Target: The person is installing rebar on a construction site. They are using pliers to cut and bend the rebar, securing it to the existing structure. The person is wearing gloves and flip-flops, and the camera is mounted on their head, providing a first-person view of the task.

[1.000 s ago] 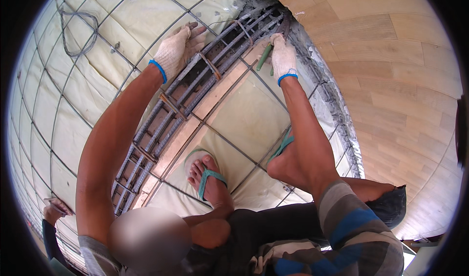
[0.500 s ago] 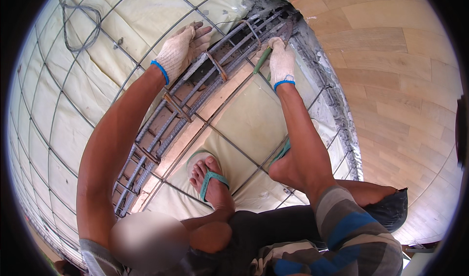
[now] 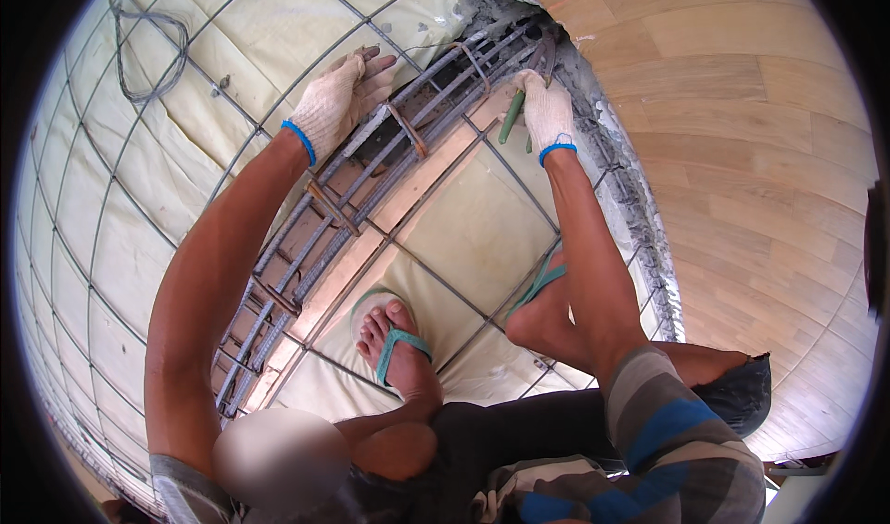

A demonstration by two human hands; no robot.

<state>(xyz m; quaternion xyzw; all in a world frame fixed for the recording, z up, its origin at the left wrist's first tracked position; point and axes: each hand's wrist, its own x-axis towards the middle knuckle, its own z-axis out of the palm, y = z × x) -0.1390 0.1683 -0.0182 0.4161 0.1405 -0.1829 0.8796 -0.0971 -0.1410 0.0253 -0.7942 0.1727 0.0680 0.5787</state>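
Note:
My right hand [image 3: 549, 112], in a white knitted glove with a blue cuff, is closed around a pair of green-handled pincers [image 3: 511, 116]. Their dark metal head points away from me, over the far end of a bundle of steel bars. My left hand [image 3: 336, 102] wears a matching glove, its bare fingertips showing. Its fingers stretch out above the rebar bundle [image 3: 352, 188], which has rusty stirrups [image 3: 408, 127] around it. A thin wire [image 3: 428, 46] runs from near these fingertips toward the bars; whether it touches them I cannot tell.
A grid of thin bars covers pale sheeting [image 3: 464, 209]. A loose coil of wire [image 3: 153, 56] lies far left. Along the right runs a rough concrete edge [image 3: 612, 126], with wooden boards [image 3: 742, 153] beyond. My sandalled foot [image 3: 394, 339] stands beside the rebar bundle.
My right hand has shifted slightly right and nearer with the pincers, whose handles now hang more steeply. My left hand has stayed almost in place.

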